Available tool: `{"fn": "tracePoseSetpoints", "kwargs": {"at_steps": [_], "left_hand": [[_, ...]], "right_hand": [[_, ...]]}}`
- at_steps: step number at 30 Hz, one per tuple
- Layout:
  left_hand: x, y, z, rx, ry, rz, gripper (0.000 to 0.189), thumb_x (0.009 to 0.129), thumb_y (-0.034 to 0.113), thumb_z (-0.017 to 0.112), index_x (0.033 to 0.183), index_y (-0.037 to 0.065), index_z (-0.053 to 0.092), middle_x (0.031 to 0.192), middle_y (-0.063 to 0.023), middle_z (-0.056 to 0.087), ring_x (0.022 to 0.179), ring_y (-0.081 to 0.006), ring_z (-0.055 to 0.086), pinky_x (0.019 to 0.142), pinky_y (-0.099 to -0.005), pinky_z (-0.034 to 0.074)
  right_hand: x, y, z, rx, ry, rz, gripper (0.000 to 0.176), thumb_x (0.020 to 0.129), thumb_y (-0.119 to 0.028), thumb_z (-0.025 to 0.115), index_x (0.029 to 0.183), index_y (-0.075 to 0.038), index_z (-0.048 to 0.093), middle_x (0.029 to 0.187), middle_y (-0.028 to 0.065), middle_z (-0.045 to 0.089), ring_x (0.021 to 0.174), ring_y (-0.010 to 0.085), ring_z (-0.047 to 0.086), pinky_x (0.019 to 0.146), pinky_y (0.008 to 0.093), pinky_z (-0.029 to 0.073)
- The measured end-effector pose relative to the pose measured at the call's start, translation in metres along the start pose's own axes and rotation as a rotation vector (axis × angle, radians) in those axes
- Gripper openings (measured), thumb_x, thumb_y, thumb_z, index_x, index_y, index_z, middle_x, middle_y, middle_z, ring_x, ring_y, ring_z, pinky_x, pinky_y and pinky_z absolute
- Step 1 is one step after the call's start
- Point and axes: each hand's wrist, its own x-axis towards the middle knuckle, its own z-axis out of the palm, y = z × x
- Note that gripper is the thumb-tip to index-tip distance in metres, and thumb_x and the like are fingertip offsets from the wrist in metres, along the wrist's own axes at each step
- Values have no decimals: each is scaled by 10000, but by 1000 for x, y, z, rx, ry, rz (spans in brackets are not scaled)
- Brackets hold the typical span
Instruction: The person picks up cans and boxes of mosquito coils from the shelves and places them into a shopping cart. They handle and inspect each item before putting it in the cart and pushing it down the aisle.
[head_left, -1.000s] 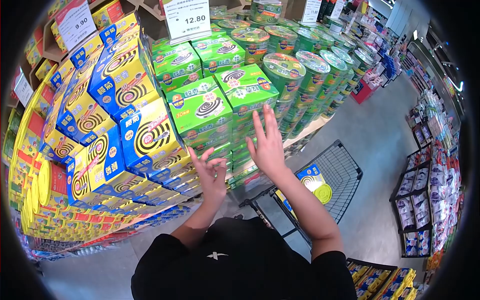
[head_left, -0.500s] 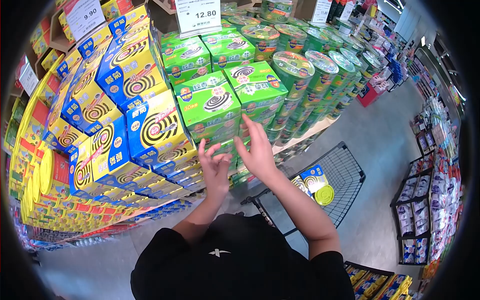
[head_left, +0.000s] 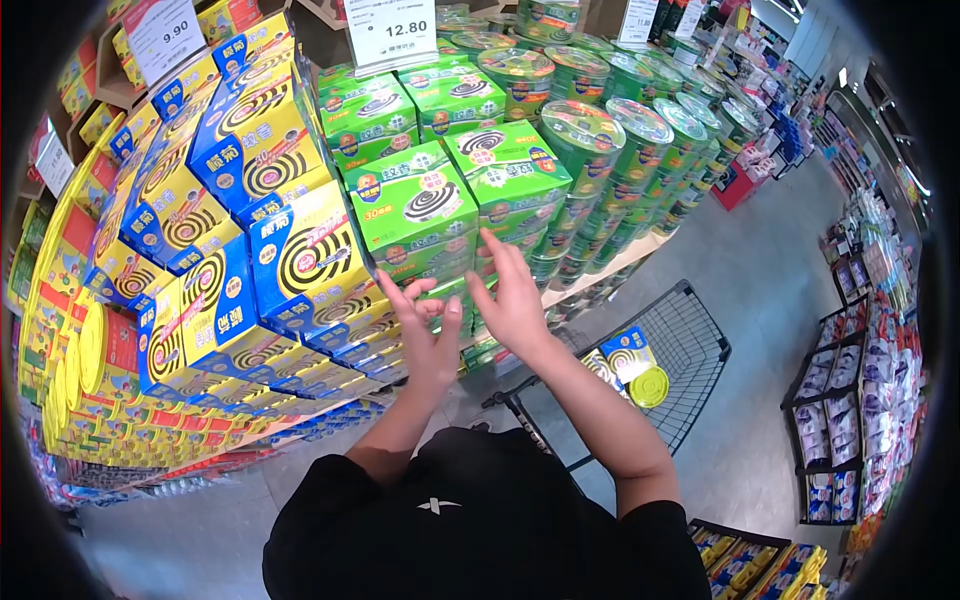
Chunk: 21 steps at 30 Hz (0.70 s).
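Note:
A green mosquito coil box (head_left: 413,198) tops the front of a stack, printed with a black spiral. My left hand (head_left: 428,330) is at its lower left corner, fingers stretched toward the seam with the yellow-and-blue coil boxes (head_left: 312,250). On the other side, my right hand (head_left: 512,300) has its fingers apart, fingertips right at the box's front right edge. Neither hand is wrapped round the box. Another green coil box (head_left: 508,170) adjoins it on the right. Below, the lower boxes of the stack are partly hidden by my hands.
Green round tubs (head_left: 583,135) are stacked to the right along the shelf. A black wire shopping cart (head_left: 690,350) stands in the aisle, holding a blue-and-yellow box (head_left: 627,350) and a yellow-lidded tub (head_left: 650,386). Price signs (head_left: 392,30) rise behind the boxes. Racks of packaged goods (head_left: 835,400) line the right.
My left hand has shifted left and slightly up, its fingers straightening toward the green box's lower left corner. My right hand stays by the front right edge. The view has moved slightly.

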Motion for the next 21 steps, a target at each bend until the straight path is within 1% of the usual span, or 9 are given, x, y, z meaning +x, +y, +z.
{"fn": "tracePoseSetpoints", "kwargs": {"at_steps": [3,5,9,12,14,17,18,20,21], "left_hand": [[-1,0,5,-123,32,-29,989,937,28,633,1596,38,-104,1214,-139,506,901,-116,552,835,-257,471],[0,-2,7,-242,60,-41,971,932,-10,614,1597,47,-92,1155,-116,517,893,-108,544,819,-247,469],[1,-3,11,-332,111,-18,903,928,-59,574,1591,57,-29,1122,-104,518,894,-109,539,807,-245,469],[2,-3,16,-404,157,-24,840,929,-68,557,1572,60,32,1102,-103,520,894,-113,537,809,-252,472],[0,-4,18,-431,181,-29,799,928,-76,548,1555,63,72,1088,-101,521,890,-115,533,808,-254,473],[-10,0,23,-423,185,-13,773,940,-42,569,1549,115,120,1019,-93,543,880,-151,546,815,-300,470],[-15,0,24,-418,166,4,784,935,-52,569,1552,116,116,1025,-93,540,879,-151,543,817,-298,466],[-28,2,24,-407,127,36,807,924,-70,570,1556,120,106,1037,-94,533,877,-150,536,821,-296,458],[-34,3,24,-399,119,45,823,905,-92,566,1556,104,104,1046,-94,524,894,-151,527,836,-292,451]], "right_hand": [[-1,0,0,36,-13,29,596,897,-106,690,1435,-1,456,1144,129,572,901,230,597,776,344,518],[-1,-4,0,134,-51,105,607,887,-85,691,1441,-8,453,1140,111,562,888,188,588,743,307,513],[0,6,4,349,-81,215,645,868,-46,689,1463,-36,441,1148,73,539,885,114,561,697,247,494],[0,17,11,457,-48,241,646,856,-33,690,1455,-55,448,1161,59,521,888,104,553,709,251,490],[0,22,10,444,-16,243,615,855,-28,690,1426,-60,465,1174,55,511,915,104,549,719,255,490],[-2,21,8,462,21,256,552,861,-28,687,1375,-63,488,1194,58,502,972,114,546,758,267,491],[-4,19,7,474,32,263,528,864,-29,685,1356,-64,496,1201,60,500,993,119,545,774,273,492],[-11,12,1,391,89,195,489,872,-44,689,1326,-65,506,1207,63,496,1044,132,534,825,298,490],[-15,10,-1,349,118,160,470,876,-52,691,1311,-66,511,1209,65,494,1069,139,528,850,310,489]]}}
